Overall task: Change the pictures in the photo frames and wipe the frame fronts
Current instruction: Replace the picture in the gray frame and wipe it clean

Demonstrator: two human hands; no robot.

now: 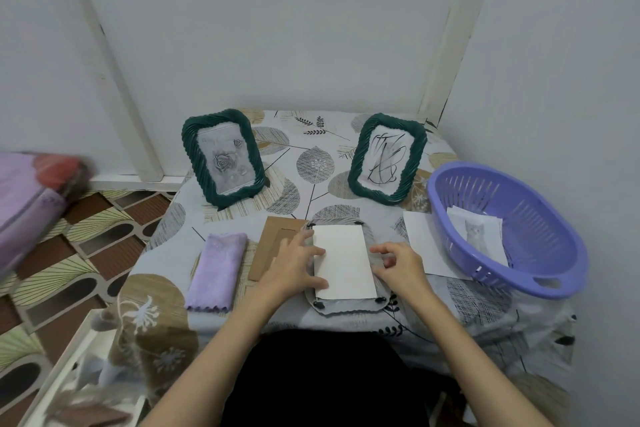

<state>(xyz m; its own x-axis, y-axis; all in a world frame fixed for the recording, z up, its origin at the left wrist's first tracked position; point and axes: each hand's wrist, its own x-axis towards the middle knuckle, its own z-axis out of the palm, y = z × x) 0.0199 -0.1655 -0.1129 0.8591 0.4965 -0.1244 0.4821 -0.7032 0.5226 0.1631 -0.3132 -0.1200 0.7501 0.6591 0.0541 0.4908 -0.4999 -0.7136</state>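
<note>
A third frame (pixel 346 306) lies face down on the table before me, its back open, with a white picture sheet (pixel 343 262) lying blank side up in it. My left hand (pixel 294 262) rests flat on the sheet's left edge. My right hand (pixel 396 263) touches the sheet's right edge with curled fingertips. The brown cardboard backing (pixel 273 239) lies just left of this frame. Two dark green frames stand upright behind: one with a rose picture (pixel 223 158), one with a black scribble drawing (pixel 388 158). A folded lilac cloth (pixel 216 270) lies at the left.
A purple plastic basket (pixel 512 232) at the right holds a cat picture (pixel 479 234) and rests partly on a white sheet (pixel 420 236). The patterned tablecloth (pixel 311 163) covers a small table in a wall corner. A white tray edge (pixel 69 360) and purple bedding (pixel 27 198) are at the left.
</note>
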